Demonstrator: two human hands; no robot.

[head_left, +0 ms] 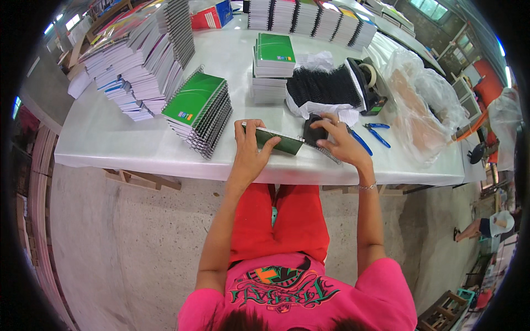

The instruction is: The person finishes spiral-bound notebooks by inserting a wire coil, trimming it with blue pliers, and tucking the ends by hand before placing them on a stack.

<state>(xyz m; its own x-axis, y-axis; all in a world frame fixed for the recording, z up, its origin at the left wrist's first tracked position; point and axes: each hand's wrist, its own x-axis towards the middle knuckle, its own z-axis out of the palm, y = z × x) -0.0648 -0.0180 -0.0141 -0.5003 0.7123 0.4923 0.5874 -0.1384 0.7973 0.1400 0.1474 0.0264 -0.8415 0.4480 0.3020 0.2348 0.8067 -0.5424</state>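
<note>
My left hand grips a green-covered notebook, fingers behind it and thumb on the cover, tilted up near the table's front edge. From the notebook's right end a thin dark spiral coil slants toward the front. My right hand is curled over this coil, its thumb against it and its fingers bent beside a small black block. What the block is cannot be made out. Behind stands a box-like bundle of black spiral coils on white paper.
Left of my hands sits a stack of spiral-bound green notebooks; unbound green ones are piled behind. Tall notebook stacks fill the far left. Blue-handled cutters, a tape dispenser and clear plastic bags lie on the right.
</note>
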